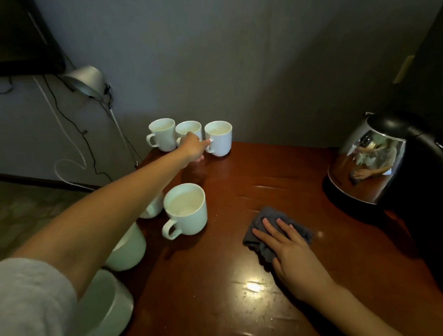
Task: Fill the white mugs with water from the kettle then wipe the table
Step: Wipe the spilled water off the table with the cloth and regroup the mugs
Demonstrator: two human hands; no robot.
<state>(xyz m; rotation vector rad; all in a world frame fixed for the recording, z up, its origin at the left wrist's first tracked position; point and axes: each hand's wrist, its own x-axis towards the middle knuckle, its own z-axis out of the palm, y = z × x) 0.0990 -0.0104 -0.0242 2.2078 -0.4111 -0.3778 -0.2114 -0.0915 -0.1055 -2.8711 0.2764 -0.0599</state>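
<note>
We see the left hand (193, 147) stretched to the upper middle of the frame, fingers pinched on the handle of the rightmost mug (219, 137) in a back row of three white mugs; the middle mug (189, 128) and left mug (162, 134) stand beside it. The right hand (288, 243) lies flat, fingers spread, pressing a grey cloth (267, 222) onto the brown table (219, 281) at centre right. A nearer mug (185, 210) holds water. The kettle (373, 162) sits at the right edge. We can read no writing or brand anywhere.
</note>
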